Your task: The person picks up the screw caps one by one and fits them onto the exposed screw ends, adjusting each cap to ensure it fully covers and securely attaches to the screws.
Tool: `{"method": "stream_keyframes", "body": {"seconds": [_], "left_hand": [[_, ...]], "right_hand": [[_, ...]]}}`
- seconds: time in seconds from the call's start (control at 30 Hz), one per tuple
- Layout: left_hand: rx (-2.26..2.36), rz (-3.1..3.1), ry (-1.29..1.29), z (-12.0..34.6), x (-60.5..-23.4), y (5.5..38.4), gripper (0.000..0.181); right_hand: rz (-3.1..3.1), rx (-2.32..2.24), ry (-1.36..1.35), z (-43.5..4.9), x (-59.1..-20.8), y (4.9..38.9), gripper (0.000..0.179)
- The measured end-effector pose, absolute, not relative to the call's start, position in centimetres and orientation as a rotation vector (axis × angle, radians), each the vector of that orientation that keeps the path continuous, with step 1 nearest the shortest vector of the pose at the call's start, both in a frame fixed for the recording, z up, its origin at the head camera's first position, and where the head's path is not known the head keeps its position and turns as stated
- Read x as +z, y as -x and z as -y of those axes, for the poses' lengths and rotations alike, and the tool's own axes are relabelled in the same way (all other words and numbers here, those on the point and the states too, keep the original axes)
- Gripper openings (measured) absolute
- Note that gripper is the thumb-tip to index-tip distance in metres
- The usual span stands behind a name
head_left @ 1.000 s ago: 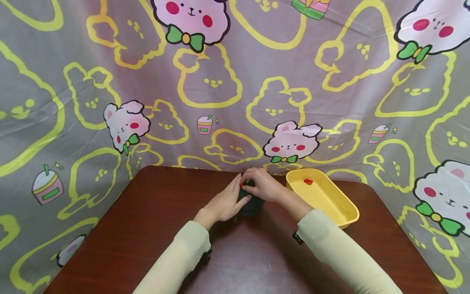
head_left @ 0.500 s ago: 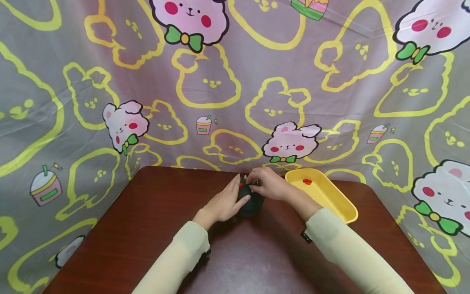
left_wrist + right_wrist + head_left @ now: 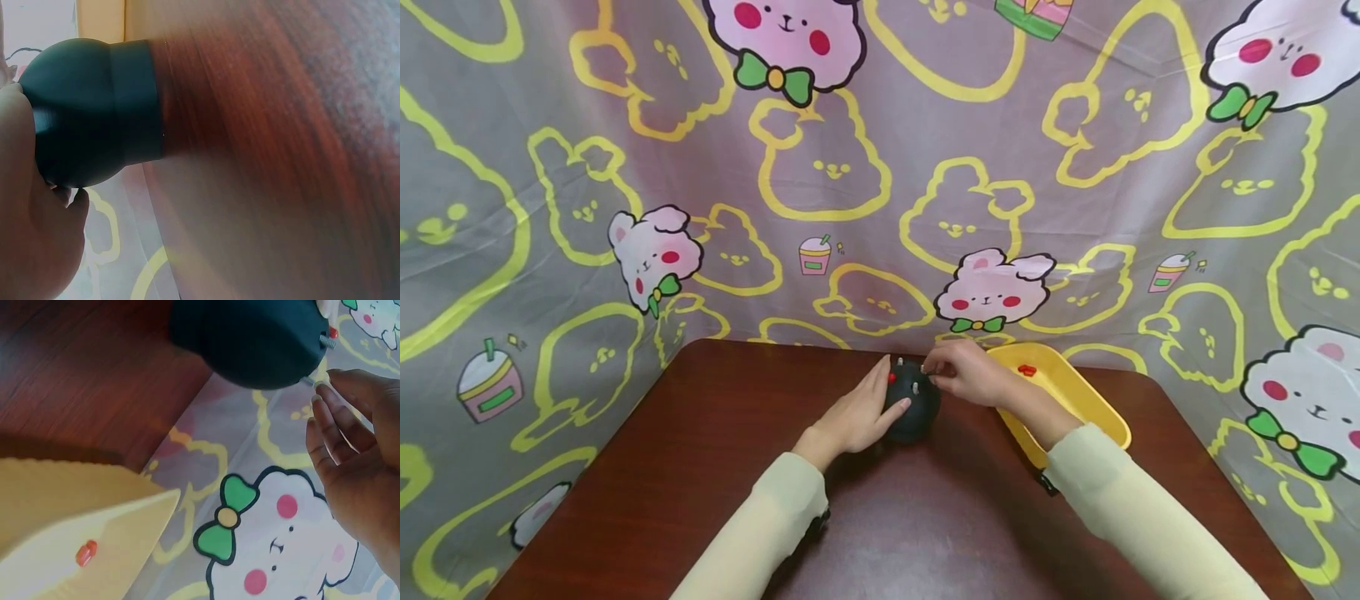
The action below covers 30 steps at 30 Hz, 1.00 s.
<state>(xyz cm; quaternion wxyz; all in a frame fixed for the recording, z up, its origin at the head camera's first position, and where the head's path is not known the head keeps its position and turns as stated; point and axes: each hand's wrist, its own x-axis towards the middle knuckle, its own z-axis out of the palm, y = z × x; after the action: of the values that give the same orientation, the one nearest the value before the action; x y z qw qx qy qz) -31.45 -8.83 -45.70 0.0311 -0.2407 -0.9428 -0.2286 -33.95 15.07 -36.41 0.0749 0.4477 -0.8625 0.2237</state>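
Note:
A dark green, ball-shaped piece on a flat-ended base stands on the table, with threaded bolts sticking out of its upper part. A small red piece sits up there beside the left fingers. My left hand holds the ball from the left, thumb across its front and fingers along its side; in the left wrist view the dark ball fills the grasp. My right hand pinches the end of one bolt between thumb and index finger, the other fingers loosely bent.
A yellow tray stands right of the ball, partly behind the right forearm. Small red pieces lie inside it. Behind the brown table hangs a patterned cloth.
My right hand has moved right and slightly back from the ball's top, uncovering the bolts and the red piece. The left hand keeps its hold on the ball.

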Motion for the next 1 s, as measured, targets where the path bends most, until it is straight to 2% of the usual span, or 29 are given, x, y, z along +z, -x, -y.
{"method": "stream_keyframes", "body": {"seconds": [0.67,1.0], "left_hand": [[-0.712,2.907,0.745,8.8,-45.4,31.1,0.094],[-0.714,2.906,0.750,8.8,-45.4,31.1,0.094]], "right_hand": [[2.622,0.594,-1.238,-20.2,-36.1,35.3,0.015],[2.710,0.521,-1.145,-22.0,-35.7,36.1,0.025]]}}
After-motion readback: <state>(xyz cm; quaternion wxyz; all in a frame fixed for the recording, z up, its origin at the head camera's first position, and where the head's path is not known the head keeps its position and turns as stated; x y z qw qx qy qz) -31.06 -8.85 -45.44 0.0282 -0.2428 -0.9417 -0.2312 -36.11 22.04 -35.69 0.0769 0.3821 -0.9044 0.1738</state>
